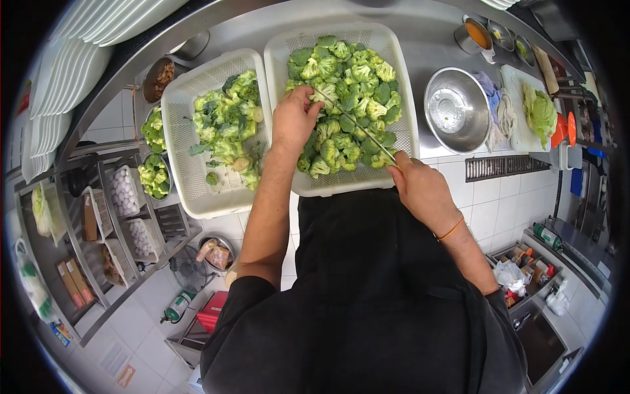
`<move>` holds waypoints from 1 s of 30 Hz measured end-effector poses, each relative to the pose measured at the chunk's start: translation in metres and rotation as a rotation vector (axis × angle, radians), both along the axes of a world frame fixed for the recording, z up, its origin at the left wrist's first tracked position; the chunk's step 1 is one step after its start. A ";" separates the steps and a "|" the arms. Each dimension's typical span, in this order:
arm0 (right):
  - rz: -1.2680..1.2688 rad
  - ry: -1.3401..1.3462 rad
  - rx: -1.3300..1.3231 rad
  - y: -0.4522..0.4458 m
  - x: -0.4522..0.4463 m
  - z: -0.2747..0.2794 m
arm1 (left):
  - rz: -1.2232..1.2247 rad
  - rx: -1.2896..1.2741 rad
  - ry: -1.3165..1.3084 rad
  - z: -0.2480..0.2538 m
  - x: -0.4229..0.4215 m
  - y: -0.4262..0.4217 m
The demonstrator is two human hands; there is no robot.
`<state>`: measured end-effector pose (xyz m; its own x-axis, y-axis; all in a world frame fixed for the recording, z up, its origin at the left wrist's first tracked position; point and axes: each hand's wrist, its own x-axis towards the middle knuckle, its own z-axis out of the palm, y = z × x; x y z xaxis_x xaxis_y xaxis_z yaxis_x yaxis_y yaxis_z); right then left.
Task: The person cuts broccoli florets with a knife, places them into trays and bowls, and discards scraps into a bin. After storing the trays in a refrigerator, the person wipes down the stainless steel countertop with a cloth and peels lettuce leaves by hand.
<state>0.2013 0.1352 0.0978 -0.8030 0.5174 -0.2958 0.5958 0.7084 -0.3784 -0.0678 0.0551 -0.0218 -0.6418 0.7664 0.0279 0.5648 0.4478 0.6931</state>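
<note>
My right hand (410, 176) is closed on the handle of a long thin knife (357, 123), whose blade slants up and left over the broccoli florets (354, 79). Near the blade's far end, my left hand (296, 115) has its fingers bent together at a floret at the left side of the heap; what lies between the fingertips is too small to tell. The florets fill a white perforated basket (410, 111). To its left, a second white basket (177, 141) holds larger broccoli pieces and leafy trimmings (226, 125).
An empty steel bowl (457, 108) stands right of the baskets, beside cloths (502, 111) and a white board (518, 105) with lettuce (539, 113). Bowls of broccoli (154, 176) sit at the left. Stacked plates (65, 72) are at the upper left.
</note>
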 end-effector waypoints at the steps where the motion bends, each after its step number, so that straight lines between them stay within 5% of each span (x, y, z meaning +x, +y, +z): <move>1: 0.003 -0.013 0.004 0.000 -0.001 0.001 | -0.003 0.003 -0.006 -0.001 -0.001 0.001; 19: 0.013 -0.129 0.019 0.001 -0.049 -0.041 | -0.007 -0.023 0.028 -0.020 -0.004 0.010; 30: 0.068 0.021 -0.106 0.030 -0.087 -0.073 | 0.085 -0.167 0.056 -0.009 0.010 0.008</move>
